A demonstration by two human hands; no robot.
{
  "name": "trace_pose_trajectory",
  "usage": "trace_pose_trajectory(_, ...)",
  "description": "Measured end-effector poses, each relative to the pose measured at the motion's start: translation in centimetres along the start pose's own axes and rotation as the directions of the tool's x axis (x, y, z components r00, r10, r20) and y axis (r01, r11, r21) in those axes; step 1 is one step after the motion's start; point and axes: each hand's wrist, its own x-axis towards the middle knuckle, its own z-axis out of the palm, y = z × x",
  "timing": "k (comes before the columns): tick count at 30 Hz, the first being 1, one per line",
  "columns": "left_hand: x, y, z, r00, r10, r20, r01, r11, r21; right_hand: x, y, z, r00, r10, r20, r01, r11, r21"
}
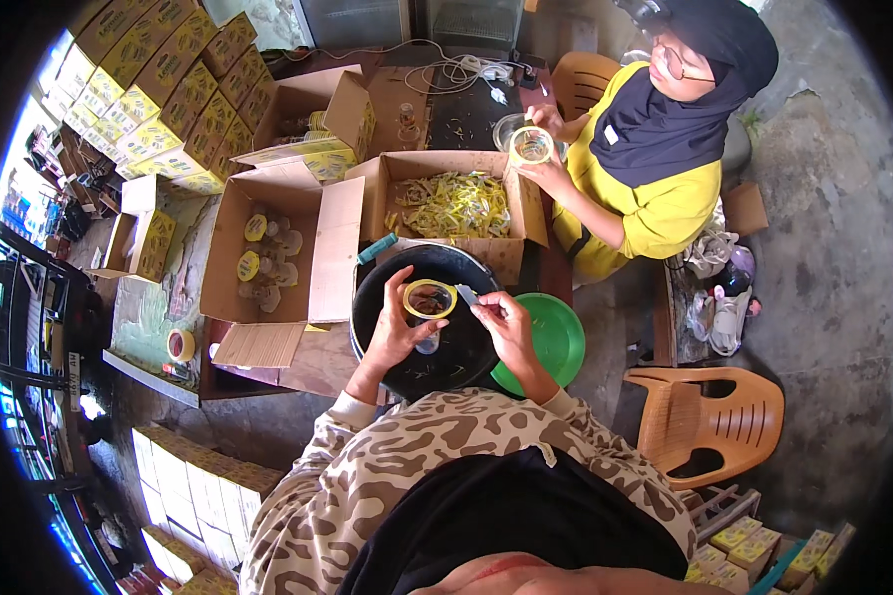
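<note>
My left hand (395, 332) is wrapped round a clear plastic cup (430, 298) with a yellow rim, held over a black tub (456, 365). Something brownish shows inside the cup. Between the thumb and fingers of my right hand (509, 332) is a small grey flat piece (467, 295), perhaps a blade. Its tip lies close to the cup's rim; whether they touch I cannot tell. At the tub's right side, partly beneath my right forearm, sits a green basin (556, 342). A teal-handled tool (377, 248) rests by the tub's upper left rim.
Beyond the tub stands a carton (446, 167) of yellow strips. Left of it, an open carton (230, 223) holds several yellow-lidded cups. A co-worker (645, 178) in yellow holds a similar cup (532, 146). An orange chair (704, 416) stands at right; stacked cartons (159, 89) rise at far left.
</note>
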Motion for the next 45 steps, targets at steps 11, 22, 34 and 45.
trace_pose_trajectory(11, -1.7, 1.9, 2.8, 0.968, 0.240, 0.077, -0.201, 0.549, 0.812, -0.1, -2.4, -0.1, 0.959, -0.283, -0.022, 0.265, 0.920, -0.287)
trace_pose_trajectory(22, -1.8, 2.3, 4.4, 0.936, 0.350, 0.020, -0.170, 0.402, 0.900, -2.1, -3.8, 0.4, 0.788, -0.604, 0.114, 0.563, 0.634, -0.530)
trace_pose_trajectory(34, -2.1, 2.2, 4.6, 0.944, 0.329, 0.001, -0.156, 0.446, 0.881, -2.1, -3.8, 0.7, 0.797, -0.594, 0.106, 0.551, 0.646, -0.528)
trace_pose_trajectory(45, -2.1, 2.2, 4.3, 0.944, 0.329, -0.028, -0.128, 0.444, 0.887, -2.4, -4.7, 1.3, 0.746, -0.620, 0.242, 0.619, 0.513, -0.594)
